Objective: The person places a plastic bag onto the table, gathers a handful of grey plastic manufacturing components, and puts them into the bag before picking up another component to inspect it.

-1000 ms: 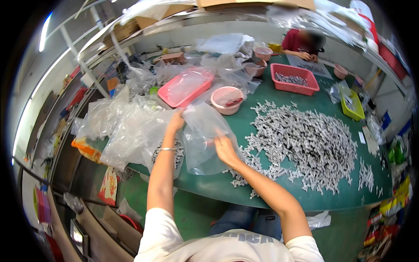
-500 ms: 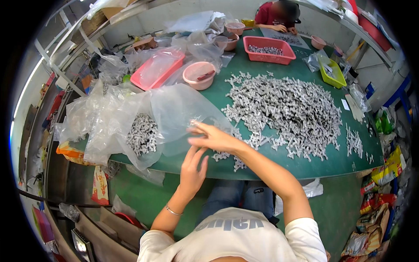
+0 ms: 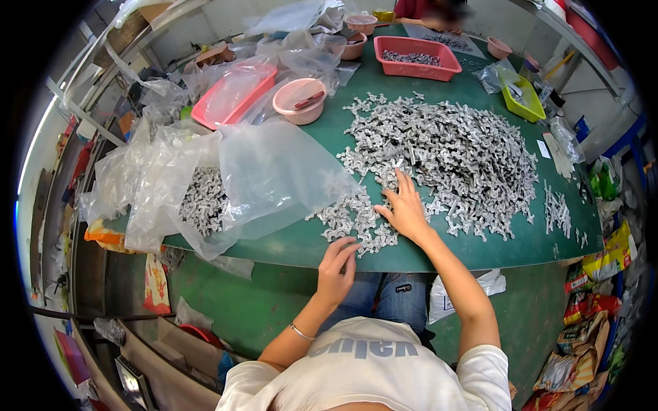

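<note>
A big heap of small grey metal parts (image 3: 452,154) covers the green table (image 3: 329,130). My right hand (image 3: 406,205) lies flat on the near edge of the heap, fingers spread over the parts. My left hand (image 3: 337,268) hovers at the table's front edge, fingers curled loosely, just below a small cluster of parts (image 3: 356,222); it holds nothing that I can see. To the left lie clear plastic bags (image 3: 274,171), one with grey parts inside (image 3: 202,198).
A pink bowl (image 3: 299,100) and a pink tray (image 3: 233,92) sit at the back left, a red basket of parts (image 3: 421,57) and a yellow-green tray (image 3: 521,96) at the back. Another person (image 3: 432,8) works at the far end. Packages lie on the floor at the right.
My left hand has come off the plastic bag and dropped to the table's front edge. My right hand has moved from the bag onto the heap of parts.
</note>
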